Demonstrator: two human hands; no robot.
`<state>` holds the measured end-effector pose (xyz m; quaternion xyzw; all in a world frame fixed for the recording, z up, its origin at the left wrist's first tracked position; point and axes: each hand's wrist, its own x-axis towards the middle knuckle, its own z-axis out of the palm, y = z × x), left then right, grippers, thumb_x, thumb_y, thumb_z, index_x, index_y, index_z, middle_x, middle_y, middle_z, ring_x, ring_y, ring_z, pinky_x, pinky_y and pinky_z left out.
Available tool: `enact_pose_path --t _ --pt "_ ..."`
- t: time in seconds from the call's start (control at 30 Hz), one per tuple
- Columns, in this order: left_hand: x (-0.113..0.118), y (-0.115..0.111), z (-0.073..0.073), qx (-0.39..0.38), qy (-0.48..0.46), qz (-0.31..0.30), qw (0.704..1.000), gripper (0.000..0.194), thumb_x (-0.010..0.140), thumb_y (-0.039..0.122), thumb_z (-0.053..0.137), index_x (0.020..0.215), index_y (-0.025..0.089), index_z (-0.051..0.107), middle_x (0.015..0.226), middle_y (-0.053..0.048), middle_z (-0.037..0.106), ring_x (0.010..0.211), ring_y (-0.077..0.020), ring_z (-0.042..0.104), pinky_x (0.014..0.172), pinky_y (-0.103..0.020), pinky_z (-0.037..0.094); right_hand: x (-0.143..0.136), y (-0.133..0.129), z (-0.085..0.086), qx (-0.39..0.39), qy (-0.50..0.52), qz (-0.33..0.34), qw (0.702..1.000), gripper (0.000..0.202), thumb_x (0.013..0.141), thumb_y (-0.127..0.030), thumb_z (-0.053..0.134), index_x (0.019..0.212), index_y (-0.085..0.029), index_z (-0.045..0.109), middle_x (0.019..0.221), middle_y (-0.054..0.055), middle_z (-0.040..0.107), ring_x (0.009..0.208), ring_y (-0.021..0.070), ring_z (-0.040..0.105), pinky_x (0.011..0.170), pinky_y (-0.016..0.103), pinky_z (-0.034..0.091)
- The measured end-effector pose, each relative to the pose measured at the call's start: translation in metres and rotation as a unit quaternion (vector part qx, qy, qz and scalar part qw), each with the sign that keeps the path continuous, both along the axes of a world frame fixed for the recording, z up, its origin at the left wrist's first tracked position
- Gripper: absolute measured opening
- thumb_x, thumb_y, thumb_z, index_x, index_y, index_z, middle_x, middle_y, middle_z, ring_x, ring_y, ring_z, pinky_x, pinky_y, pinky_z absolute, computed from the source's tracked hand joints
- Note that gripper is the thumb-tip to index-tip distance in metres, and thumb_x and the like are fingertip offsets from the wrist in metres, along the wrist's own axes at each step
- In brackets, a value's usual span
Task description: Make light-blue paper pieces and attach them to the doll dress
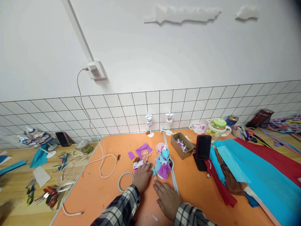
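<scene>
My left hand (142, 176) lies on the orange table with its fingers stretched forward, beside a small light blue fabric scrap (154, 170). My right hand (167, 198) rests flat with fingers extended. Its fingertips are near a small ring-shaped piece (155, 177), perhaps a scissor handle. Just ahead stands a miniature dress form (164, 155) dressed in light blue and purple fabric. Purple fabric pieces (144, 148), a peach scrap (145, 154) and a small white label-like box (138, 164) lie beyond my left hand. A roll of tape (124, 181) sits left of it.
Two bare miniature dress forms (150, 124) stand by the wall. A cardboard box (181, 146) holds small white and purple parts. Right of it are a propped phone (203, 147), a glass teapot (217, 127) and blue fabric (261, 169). A white cable (102, 157) crosses the left side.
</scene>
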<state>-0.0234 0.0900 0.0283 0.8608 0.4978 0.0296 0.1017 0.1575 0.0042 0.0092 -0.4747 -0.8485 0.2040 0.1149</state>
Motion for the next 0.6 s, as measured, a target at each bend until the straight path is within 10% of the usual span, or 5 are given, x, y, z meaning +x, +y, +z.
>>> enact_pose_path --t 0.27,0.6 --pt "-0.018 -0.027 -0.014 0.012 0.067 0.005 0.998 0.047 0.087 0.009 0.038 0.131 0.016 0.054 0.149 -0.013 0.037 0.135 -0.0342 0.031 0.109 -0.056 0.021 -0.017 0.019 -0.019 -0.028 -0.051 -0.089 0.994 0.06 0.087 -0.032 0.049 0.143 -0.016 0.037 0.147 0.009 0.038 0.128 0.0305 0.038 0.1 0.046 0.037" --pt "-0.003 -0.105 -0.009 -0.048 0.019 0.052 0.997 0.041 0.088 0.015 0.039 0.124 0.022 0.058 0.135 -0.011 0.051 0.121 -0.0305 0.042 0.1 -0.05 0.03 -0.011 -0.007 -0.003 0.005 0.014 0.009 1.0 0.029 0.087 -0.019 0.045 0.113 -0.022 0.06 0.111 0.005 0.063 0.102 0.0214 0.053 0.091 0.034 0.04"
